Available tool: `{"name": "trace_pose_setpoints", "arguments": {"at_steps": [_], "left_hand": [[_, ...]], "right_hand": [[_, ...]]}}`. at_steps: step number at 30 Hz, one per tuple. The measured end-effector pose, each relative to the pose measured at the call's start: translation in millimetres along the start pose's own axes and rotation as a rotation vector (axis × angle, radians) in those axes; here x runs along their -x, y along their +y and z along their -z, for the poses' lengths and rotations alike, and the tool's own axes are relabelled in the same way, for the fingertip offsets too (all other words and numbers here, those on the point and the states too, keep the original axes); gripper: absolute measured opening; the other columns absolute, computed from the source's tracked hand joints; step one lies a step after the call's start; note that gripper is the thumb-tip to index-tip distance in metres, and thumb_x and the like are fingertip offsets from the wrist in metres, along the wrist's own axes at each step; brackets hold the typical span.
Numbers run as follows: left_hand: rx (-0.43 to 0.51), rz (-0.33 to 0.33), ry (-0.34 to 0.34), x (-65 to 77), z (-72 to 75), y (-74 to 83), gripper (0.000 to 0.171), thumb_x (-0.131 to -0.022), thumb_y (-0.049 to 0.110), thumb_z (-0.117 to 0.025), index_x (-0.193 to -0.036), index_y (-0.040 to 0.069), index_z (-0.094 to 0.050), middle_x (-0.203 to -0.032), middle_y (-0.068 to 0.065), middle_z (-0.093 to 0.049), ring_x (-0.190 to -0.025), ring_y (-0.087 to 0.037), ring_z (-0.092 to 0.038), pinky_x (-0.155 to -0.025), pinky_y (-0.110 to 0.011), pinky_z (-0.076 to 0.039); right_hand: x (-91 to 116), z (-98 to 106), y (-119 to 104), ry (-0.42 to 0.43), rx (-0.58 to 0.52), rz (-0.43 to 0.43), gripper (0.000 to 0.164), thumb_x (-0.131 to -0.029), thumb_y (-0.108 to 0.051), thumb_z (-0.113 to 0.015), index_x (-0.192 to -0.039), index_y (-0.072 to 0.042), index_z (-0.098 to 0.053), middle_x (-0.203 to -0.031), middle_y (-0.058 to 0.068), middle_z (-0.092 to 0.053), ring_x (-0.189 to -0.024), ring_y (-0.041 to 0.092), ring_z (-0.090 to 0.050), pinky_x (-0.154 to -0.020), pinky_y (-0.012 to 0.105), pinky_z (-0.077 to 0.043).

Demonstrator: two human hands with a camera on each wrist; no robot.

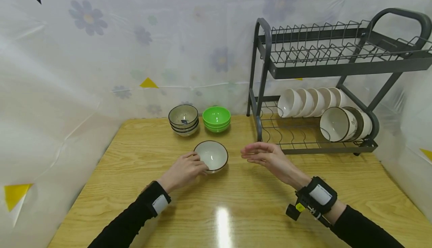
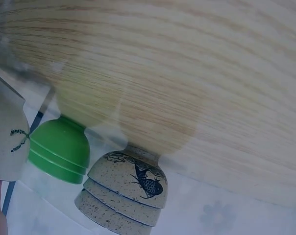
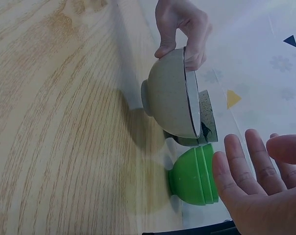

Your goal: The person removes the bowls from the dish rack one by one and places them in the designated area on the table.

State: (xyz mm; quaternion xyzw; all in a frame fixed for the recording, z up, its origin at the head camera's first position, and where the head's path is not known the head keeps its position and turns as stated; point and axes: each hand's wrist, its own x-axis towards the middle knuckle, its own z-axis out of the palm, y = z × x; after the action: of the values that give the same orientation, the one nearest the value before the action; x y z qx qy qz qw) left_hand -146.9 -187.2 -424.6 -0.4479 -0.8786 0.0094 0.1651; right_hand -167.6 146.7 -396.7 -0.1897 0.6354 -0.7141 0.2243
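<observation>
My left hand (image 1: pixel 185 170) pinches the near-left rim of a white bowl with a dark rim (image 1: pixel 212 155). In the right wrist view that bowl (image 3: pixel 170 95) is seen from the side, thumb outside and fingers over the rim; it appears slightly above the table. My right hand (image 1: pixel 270 160) is held out to the bowl's right, fingers extended, touching nothing. Behind the bowl stand a stack of green bowls (image 1: pixel 216 117) and a stack of speckled bowls (image 1: pixel 183 117), which bear a dark fish drawing (image 2: pixel 149 187) in the left wrist view.
A dark two-tier dish rack (image 1: pixel 347 70) stands at the right on the wooden table (image 1: pixel 135 203). Its lower tier holds a row of white bowls (image 1: pixel 289 103) and some dark-rimmed bowls (image 1: pixel 337 124) in front. Flower-patterned sheeting (image 1: pixel 189 34) hangs behind the table.
</observation>
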Motion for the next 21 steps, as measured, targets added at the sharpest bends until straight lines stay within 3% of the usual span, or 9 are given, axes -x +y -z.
{"name": "trace_pose_setpoints", "arguments": {"at_steps": [21], "left_hand": [[0.068, 0.059, -0.032, 8.0, -5.3, -7.4, 0.016, -0.09, 0.021, -0.075, -0.107, 0.02, -0.075, -0.1, 0.007, -0.077, -0.099, -0.016, -0.068, -0.107, -0.046, -0.052]], "right_hand": [[1.0, 0.1, 0.7, -0.004, -0.005, -0.008, 0.035, -0.101, 0.001, -0.049, -0.135, 0.012, -0.05, -0.124, 0.004, -0.07, -0.115, 0.016, -0.069, -0.105, 0.032, -0.055]]}}
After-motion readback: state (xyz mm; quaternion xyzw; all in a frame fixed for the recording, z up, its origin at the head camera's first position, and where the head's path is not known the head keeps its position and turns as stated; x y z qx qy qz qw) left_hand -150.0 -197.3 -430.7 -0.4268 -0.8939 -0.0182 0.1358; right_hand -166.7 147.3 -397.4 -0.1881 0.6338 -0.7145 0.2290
